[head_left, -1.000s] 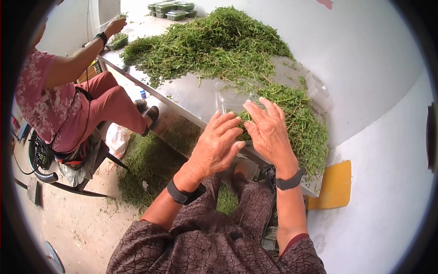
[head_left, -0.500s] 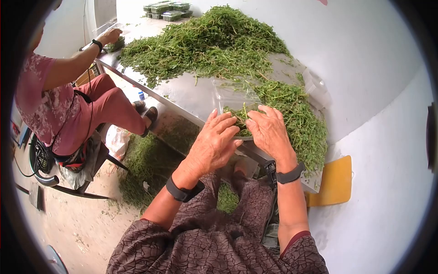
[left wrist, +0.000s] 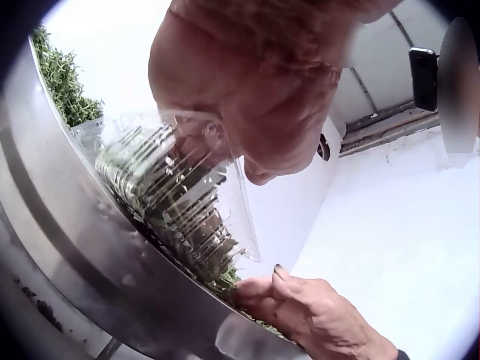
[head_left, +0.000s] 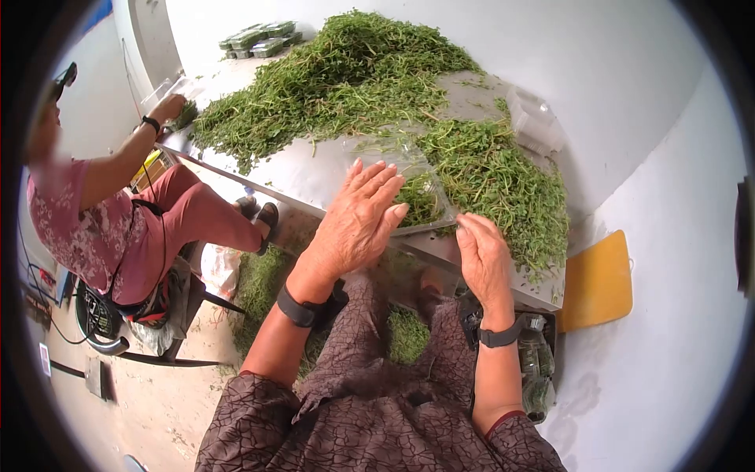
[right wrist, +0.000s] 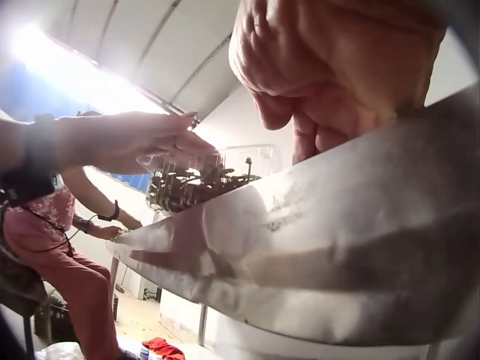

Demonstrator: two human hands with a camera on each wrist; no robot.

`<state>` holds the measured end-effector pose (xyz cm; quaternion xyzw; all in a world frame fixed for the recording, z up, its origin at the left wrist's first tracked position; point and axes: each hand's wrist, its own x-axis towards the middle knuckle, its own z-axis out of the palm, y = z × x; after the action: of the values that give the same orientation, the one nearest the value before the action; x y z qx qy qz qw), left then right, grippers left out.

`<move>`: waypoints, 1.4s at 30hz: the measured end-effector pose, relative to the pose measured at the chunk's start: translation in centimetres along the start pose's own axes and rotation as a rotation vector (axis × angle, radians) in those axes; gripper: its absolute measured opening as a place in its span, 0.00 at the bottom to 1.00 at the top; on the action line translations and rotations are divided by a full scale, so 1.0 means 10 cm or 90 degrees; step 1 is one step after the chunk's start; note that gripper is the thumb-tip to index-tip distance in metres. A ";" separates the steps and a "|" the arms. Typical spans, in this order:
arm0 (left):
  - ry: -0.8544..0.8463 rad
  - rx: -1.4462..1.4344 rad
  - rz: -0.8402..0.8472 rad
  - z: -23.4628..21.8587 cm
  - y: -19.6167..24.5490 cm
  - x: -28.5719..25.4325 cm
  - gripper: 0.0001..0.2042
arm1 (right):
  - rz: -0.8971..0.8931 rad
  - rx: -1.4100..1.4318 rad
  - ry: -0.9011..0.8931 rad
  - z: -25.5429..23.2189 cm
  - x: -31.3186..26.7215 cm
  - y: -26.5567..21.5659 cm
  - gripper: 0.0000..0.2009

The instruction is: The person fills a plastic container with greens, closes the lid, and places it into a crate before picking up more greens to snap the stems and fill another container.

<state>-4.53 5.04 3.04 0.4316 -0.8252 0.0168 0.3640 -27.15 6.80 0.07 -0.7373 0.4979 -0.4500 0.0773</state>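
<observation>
A clear plastic box (left wrist: pixel 169 199) with ribbed walls and leafy greens inside stands at the metal table's near edge. In the head view its raised clear lid (head_left: pixel 429 177) slants beyond the hands. My left hand (head_left: pixel 358 216) lies over the box's left part with fingers straight, pressing on the plastic; its palm (left wrist: pixel 247 82) hides part of the box in the left wrist view. Just right of the box's corner is my right hand (head_left: pixel 484 256), thumb up and fingers loosely bent. Its fingertips are right at loose greens by the rim in the left wrist view.
A large heap of greens (head_left: pixel 354 79) covers the back of the table, and more greens (head_left: pixel 503 189) lie on the right. Stacked clear boxes (head_left: pixel 535 122) stand by the wall. At left a seated person (head_left: pixel 102 212) works over another box. A yellow board (head_left: pixel 598 283) leans at right.
My left hand has come to lie flat over the box. The right hand has drawn away to the right and down. The seated person's hand has lowered, and the head view has shifted.
</observation>
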 end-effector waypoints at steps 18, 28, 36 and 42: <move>-0.127 0.003 0.001 0.04 0.07 0.23 0.20 | -0.084 0.045 0.038 0.02 -0.05 0.12 0.09; -0.168 -0.001 -0.038 0.14 0.04 0.30 0.25 | -0.086 0.069 0.016 0.00 -0.06 0.14 0.09; -0.184 0.008 -0.002 0.16 0.00 0.36 0.21 | -0.087 0.074 0.006 -0.01 -0.05 0.14 0.08; -0.148 -0.024 -0.006 0.17 0.01 0.36 0.20 | -0.087 0.073 0.009 -0.02 -0.05 0.15 0.07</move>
<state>-6.89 2.05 4.01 0.4280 -0.8597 -0.0504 0.2742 -28.32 6.52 -0.96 -0.7606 0.4204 -0.4874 0.0851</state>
